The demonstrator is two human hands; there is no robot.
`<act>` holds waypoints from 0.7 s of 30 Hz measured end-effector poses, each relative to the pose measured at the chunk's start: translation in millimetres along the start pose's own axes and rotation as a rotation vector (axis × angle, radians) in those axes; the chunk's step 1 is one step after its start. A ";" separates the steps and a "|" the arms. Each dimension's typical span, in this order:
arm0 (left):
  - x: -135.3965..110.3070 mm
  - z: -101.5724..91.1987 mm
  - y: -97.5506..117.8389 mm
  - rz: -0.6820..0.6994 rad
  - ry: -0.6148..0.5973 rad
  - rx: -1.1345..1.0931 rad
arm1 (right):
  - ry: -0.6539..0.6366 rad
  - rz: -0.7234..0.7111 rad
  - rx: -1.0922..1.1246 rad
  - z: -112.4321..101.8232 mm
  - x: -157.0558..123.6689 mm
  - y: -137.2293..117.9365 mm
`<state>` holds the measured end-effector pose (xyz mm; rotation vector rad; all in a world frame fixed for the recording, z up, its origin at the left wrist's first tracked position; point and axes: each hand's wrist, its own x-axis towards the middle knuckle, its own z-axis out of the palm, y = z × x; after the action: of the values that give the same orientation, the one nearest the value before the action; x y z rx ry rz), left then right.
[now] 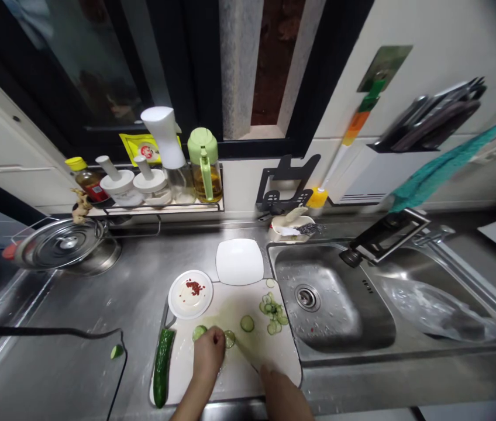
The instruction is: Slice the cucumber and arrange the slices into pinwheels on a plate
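Note:
My left hand (210, 351) is curled over a short piece of cucumber (199, 332) on the white cutting board (234, 386); part of the piece is hidden behind the fingers. A thin cucumber slice (229, 339) lies at its fingertips. My right hand (279, 389) is closed low on the board, on a knife (247, 358) whose blade points toward the left hand and is hard to make out. Between the hands and a loose pile of slices (273, 313) lies a single round slice (247, 323). A whole dark green cucumber (162, 367) rests along the board's left edge.
A white plate with chopped red bits (190, 294) overlaps the board's upper left corner. Behind the board sits a white square dish (240, 261). The sink (331, 310) is to the right. A cucumber end (117, 351) and a black cord (123, 374) lie at left.

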<state>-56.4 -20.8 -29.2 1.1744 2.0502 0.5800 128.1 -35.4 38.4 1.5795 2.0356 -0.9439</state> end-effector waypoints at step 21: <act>-0.2 3.4 -1.5 0.009 -0.010 0.009 | -0.118 0.065 -0.045 4.1 -0.6 6.4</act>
<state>-54.6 -21.7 -32.3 1.1895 2.0422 0.5688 134.0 -37.9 34.2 1.5200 1.9012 -0.9380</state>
